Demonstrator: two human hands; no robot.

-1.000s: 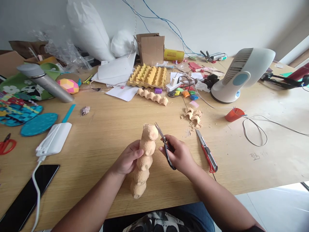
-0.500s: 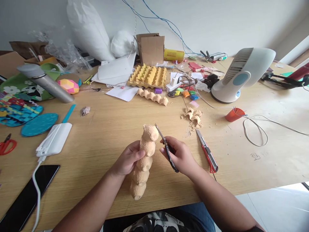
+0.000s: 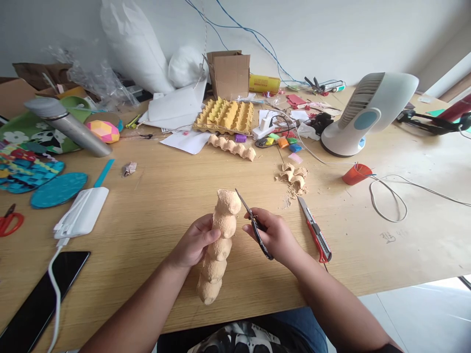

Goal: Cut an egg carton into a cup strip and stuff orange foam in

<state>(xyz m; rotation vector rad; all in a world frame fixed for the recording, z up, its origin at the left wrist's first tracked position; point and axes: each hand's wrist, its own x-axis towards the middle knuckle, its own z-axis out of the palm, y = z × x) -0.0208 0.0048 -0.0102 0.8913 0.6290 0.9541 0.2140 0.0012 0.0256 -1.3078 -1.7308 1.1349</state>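
A strip of egg carton (image 3: 222, 249), tan and made of several bumpy cups in a row, is gripped by my left hand (image 3: 196, 241) from its left side, thumb on top. Its upper end tilts slightly to the right. My right hand (image 3: 273, 233) is closed around the black handles of a pair of scissors (image 3: 255, 226). The blades point up and left, with their tip beside the topmost cup. To the right of that hand lies a red utility knife (image 3: 315, 230) on the table. Cut carton scraps (image 3: 293, 175) and crumbs lie beyond the knife.
A second carton strip (image 3: 232, 147) lies before a yellow egg tray (image 3: 224, 116) at the back. An orange cup (image 3: 356, 174) and a white fan (image 3: 362, 117) stand to the right. At left are a power bank (image 3: 83, 212), a phone (image 3: 44, 299) and red-handled scissors (image 3: 11, 221).
Almost nothing differs; the whole view has shifted very slightly. Both hands keep their hold on the carton strip and the scissors.
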